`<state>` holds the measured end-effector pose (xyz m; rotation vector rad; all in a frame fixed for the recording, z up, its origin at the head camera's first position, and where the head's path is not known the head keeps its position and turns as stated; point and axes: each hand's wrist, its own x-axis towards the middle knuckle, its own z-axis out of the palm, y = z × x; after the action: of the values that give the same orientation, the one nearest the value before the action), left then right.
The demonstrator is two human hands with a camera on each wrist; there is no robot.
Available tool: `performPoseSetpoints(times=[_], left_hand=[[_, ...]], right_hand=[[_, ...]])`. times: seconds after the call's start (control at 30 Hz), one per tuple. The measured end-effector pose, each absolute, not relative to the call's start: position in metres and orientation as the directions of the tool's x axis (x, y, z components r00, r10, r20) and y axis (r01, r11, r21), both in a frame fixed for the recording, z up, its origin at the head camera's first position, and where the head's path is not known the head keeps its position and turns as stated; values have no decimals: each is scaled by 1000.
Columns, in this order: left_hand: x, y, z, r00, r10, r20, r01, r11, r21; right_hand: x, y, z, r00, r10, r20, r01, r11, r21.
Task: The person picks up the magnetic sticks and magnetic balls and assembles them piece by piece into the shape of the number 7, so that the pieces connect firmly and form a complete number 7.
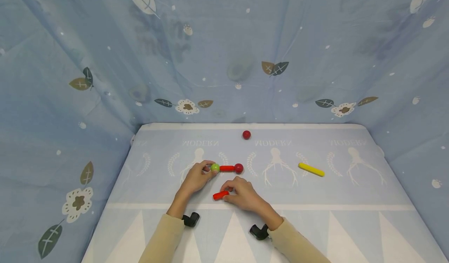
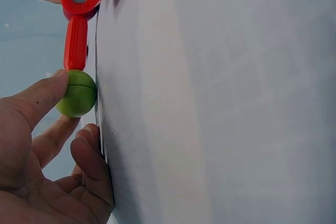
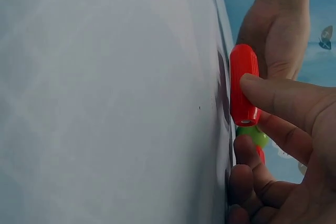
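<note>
My left hand [image 1: 195,179] pinches a green ball [image 1: 215,168] between thumb and fingers. From that ball a short red rod [image 1: 227,168] runs to the right, with a dark red ball [image 1: 239,168] at its far end, the three in one line. Nearer to me, my right hand [image 1: 245,196] grips a second red rod [image 1: 219,196] by its right part, thumb on its side. The right wrist view shows this held rod [image 3: 243,85] low over the cloth. Its end bears a round grey spot, seen in the left wrist view.
Another dark red ball [image 1: 246,135] lies near the back edge of the table [image 1: 350,195]. A yellow rod [image 1: 311,169] lies slantwise to the right. Blue patterned cloth [image 1: 224,41] hangs behind the table and along both sides.
</note>
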<state>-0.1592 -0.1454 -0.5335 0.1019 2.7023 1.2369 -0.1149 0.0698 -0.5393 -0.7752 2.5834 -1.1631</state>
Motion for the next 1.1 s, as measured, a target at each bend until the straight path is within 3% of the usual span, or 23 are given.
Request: performPoseSetpoints(times=[0.37,1.1], left_hand=[[-159,-145,-533,-981,130,-141,-25,645,764],[-160,-145,-533,-982,131,-133,-16,650,760]], right_hand=[[-114,61,-540,-835,-550,12,-404,597,-693],[-112,59,-538,-841,-541,-4,-382,600,-703]])
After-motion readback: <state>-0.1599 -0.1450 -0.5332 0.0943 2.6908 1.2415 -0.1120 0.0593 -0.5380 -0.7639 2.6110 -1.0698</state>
